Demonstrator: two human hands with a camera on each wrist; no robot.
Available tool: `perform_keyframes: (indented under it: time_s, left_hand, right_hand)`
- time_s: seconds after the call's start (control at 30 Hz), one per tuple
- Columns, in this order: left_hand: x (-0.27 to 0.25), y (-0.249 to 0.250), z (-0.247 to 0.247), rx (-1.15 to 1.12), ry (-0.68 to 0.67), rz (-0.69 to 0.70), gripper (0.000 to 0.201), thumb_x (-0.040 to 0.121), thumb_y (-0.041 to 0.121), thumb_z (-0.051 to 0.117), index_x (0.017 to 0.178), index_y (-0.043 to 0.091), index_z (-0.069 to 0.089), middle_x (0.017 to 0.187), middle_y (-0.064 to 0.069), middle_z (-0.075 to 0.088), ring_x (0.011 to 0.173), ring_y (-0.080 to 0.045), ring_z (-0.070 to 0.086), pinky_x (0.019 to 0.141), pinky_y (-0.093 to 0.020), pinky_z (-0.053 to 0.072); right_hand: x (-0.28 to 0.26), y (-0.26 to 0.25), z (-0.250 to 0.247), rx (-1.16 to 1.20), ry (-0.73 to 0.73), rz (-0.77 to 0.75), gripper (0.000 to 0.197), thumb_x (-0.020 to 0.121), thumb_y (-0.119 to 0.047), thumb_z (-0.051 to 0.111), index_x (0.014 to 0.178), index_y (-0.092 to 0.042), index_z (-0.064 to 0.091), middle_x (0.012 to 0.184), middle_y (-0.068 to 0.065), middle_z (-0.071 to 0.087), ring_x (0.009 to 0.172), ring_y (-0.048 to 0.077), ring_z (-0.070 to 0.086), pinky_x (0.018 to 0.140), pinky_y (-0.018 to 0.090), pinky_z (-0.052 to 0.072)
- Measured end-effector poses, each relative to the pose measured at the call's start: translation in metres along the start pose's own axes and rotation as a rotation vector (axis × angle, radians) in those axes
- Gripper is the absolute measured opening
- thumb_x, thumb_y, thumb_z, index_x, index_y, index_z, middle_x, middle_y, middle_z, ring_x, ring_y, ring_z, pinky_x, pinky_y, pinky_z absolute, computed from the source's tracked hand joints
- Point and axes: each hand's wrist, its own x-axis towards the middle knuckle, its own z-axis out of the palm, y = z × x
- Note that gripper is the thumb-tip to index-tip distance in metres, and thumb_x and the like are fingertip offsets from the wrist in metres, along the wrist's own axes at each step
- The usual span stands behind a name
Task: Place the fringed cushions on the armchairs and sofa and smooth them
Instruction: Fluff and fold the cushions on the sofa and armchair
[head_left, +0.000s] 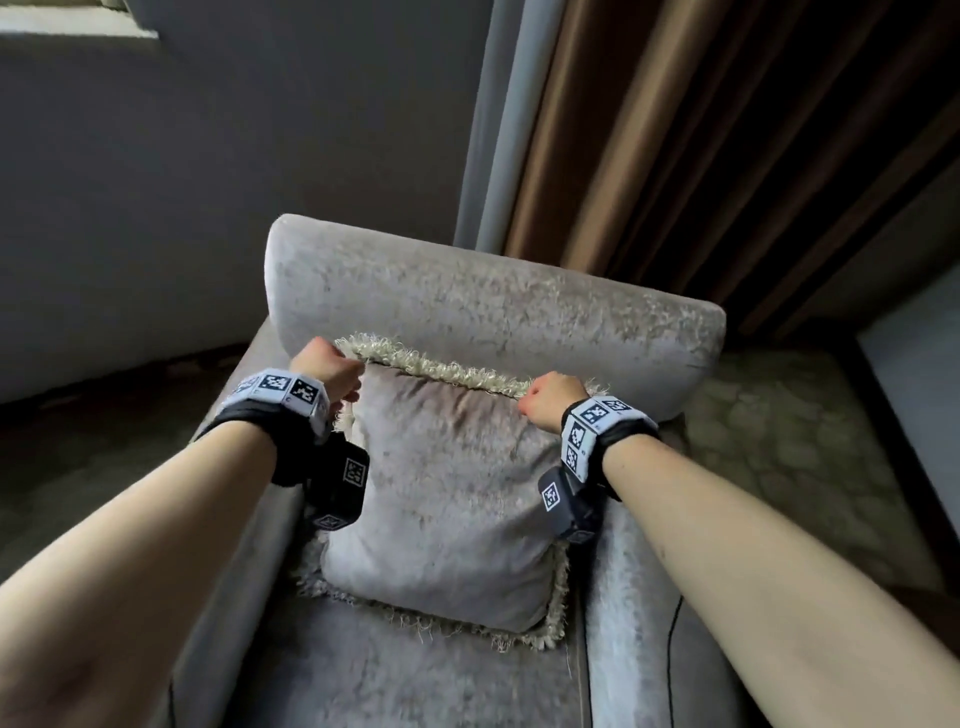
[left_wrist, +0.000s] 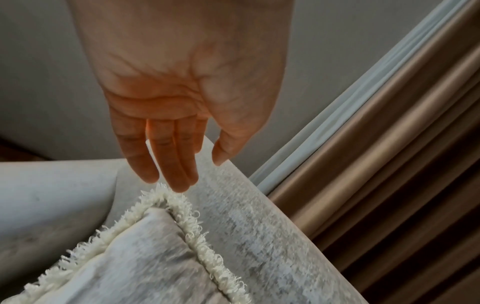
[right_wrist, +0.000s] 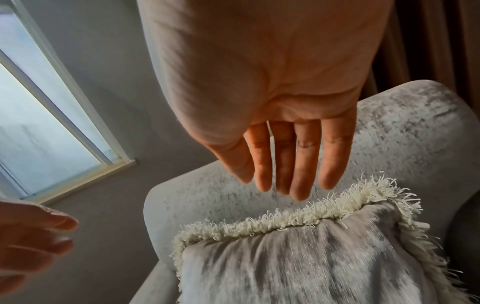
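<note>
— Where's the fringed cushion (head_left: 441, 499)?

— Standing on the seat of the grey armchair (head_left: 498, 306), leaning back against its backrest, cream fringe all round the edge.

— And the hands?

— Both are at its top edge. The left hand (left_wrist: 182, 86) hangs over the top left corner with fingers (left_wrist: 166, 160) straight and relaxed, the tips just at the fringe, gripping nothing. The right hand (right_wrist: 272, 92) is over the top right part, fingers likewise extended and loose, just above the fringe; whether they touch it I cannot tell.

— What's around the chair?

— A brown curtain (head_left: 701, 156) hangs behind it, with a grey wall (head_left: 234, 182) to the left and a window (right_wrist: 39, 113) in it. Patterned carpet (head_left: 795, 457) lies to the right.
</note>
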Motion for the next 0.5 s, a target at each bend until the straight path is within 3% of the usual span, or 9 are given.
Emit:
perform_keyframes:
  time_s: [0.07, 0.13, 0.23, 0.27, 0.33, 0.43, 0.5]
  left_hand:
    - [0.026, -0.009, 0.012, 0.020, -0.036, -0.025, 0.020, 0.082, 0.011, 0.058, 0.066, 0.001, 0.065, 0.061, -0.011, 0.063, 0.051, -0.022, 0.060, 0.056, -0.028, 0.053]
    - [0.055, -0.024, 0.028, 0.060, -0.061, -0.067, 0.025, 0.074, 0.018, 0.063, 0.079, -0.005, 0.068, 0.068, -0.015, 0.067, 0.059, -0.026, 0.062, 0.065, -0.036, 0.057]
    - [0.087, -0.049, 0.058, 0.141, -0.070, -0.162, 0.065, 0.067, 0.030, 0.075, 0.118, -0.005, 0.055, 0.113, -0.021, 0.065, 0.102, -0.036, 0.063, 0.087, -0.041, 0.051]
    - [0.093, -0.056, 0.069, 0.156, -0.074, -0.201, 0.076, 0.071, 0.031, 0.078, 0.129, -0.005, 0.044, 0.125, -0.021, 0.058, 0.115, -0.037, 0.056, 0.094, -0.042, 0.047]
    - [0.108, -0.072, 0.091, 0.161, -0.075, -0.235, 0.093, 0.067, 0.036, 0.084, 0.135, -0.004, 0.032, 0.135, -0.021, 0.048, 0.125, -0.036, 0.047, 0.100, -0.042, 0.041]
    - [0.133, -0.098, 0.128, 0.137, -0.084, -0.229, 0.127, 0.038, 0.048, 0.093, 0.137, 0.001, 0.029, 0.138, -0.017, 0.044, 0.129, -0.033, 0.045, 0.107, -0.041, 0.040]
    - [0.146, -0.115, 0.147, 0.079, -0.083, -0.260, 0.137, 0.032, 0.046, 0.095, 0.141, 0.005, 0.022, 0.142, -0.014, 0.038, 0.134, -0.030, 0.039, 0.112, -0.041, 0.035]
  right_hand:
    - [0.022, -0.005, 0.009, 0.008, -0.017, 0.020, 0.031, 0.092, -0.025, 0.053, 0.107, -0.005, 0.069, 0.110, 0.013, 0.069, 0.105, 0.031, 0.063, 0.083, 0.028, 0.050]
    - [0.044, -0.007, 0.022, 0.016, -0.018, 0.022, 0.028, 0.088, -0.025, 0.056, 0.103, -0.006, 0.071, 0.107, 0.011, 0.071, 0.100, 0.029, 0.065, 0.083, 0.029, 0.052]
    - [0.076, -0.005, 0.047, 0.015, -0.009, 0.005, 0.029, 0.082, -0.026, 0.063, 0.105, -0.009, 0.070, 0.113, 0.009, 0.068, 0.105, 0.028, 0.061, 0.088, 0.032, 0.052]
    - [0.086, -0.004, 0.055, 0.034, 0.010, -0.007, 0.039, 0.080, -0.028, 0.067, 0.115, -0.012, 0.065, 0.123, 0.006, 0.061, 0.114, 0.027, 0.055, 0.093, 0.033, 0.046]
    - [0.110, -0.003, 0.067, 0.030, 0.043, -0.058, 0.070, 0.074, -0.037, 0.075, 0.135, -0.019, 0.047, 0.140, 0.001, 0.045, 0.132, 0.025, 0.038, 0.105, 0.040, 0.034]
    - [0.142, -0.004, 0.090, -0.027, -0.055, -0.097, 0.114, 0.059, -0.054, 0.082, 0.150, -0.024, 0.020, 0.157, -0.003, 0.026, 0.146, 0.020, 0.020, 0.119, 0.050, 0.010]
    - [0.159, -0.002, 0.114, -0.048, -0.156, -0.072, 0.133, 0.049, -0.061, 0.084, 0.153, -0.025, 0.009, 0.159, -0.001, 0.022, 0.147, 0.019, 0.018, 0.119, 0.053, -0.001]
